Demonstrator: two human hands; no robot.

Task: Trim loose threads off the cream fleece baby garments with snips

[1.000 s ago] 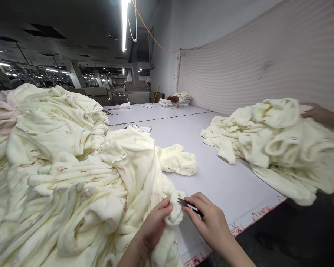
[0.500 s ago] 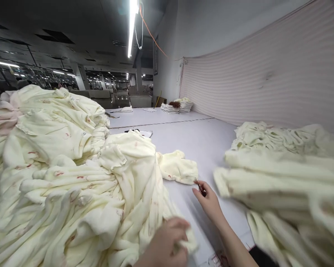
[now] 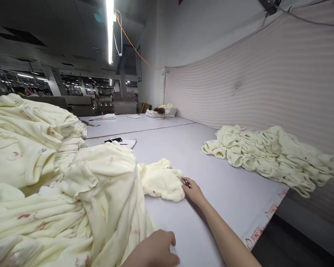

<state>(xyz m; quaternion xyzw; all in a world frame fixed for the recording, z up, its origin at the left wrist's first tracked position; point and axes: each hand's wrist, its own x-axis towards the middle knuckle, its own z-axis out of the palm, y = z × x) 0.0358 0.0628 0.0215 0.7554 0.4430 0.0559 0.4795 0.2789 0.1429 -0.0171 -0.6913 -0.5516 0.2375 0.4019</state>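
My right hand [image 3: 193,191] is closed around small dark thread snips [image 3: 186,182], whose blades reach the edge of a cream fleece garment piece [image 3: 161,181]. That piece lies on the white table and sticks out from a large heap of cream fleece garments [image 3: 105,193] with small reddish prints. Beside the heap's lower right side, my left hand [image 3: 157,248] hovers, its thumb and fingers apart and nothing visible in them.
Another pile of cream garments [image 3: 267,155] lies at the right, partly over the table's edge. Farther back are a dark phone-like object [image 3: 113,140], folded white stacks [image 3: 155,114] and a pale striped curtain [image 3: 239,92]. A lit tube lamp [image 3: 109,33] hangs overhead.
The blurred cream garments at the near right are gone from there, baring the table edge. My view has shifted right. The snips have come closer to the garment piece; the left hand's fingers are clear of cloth.
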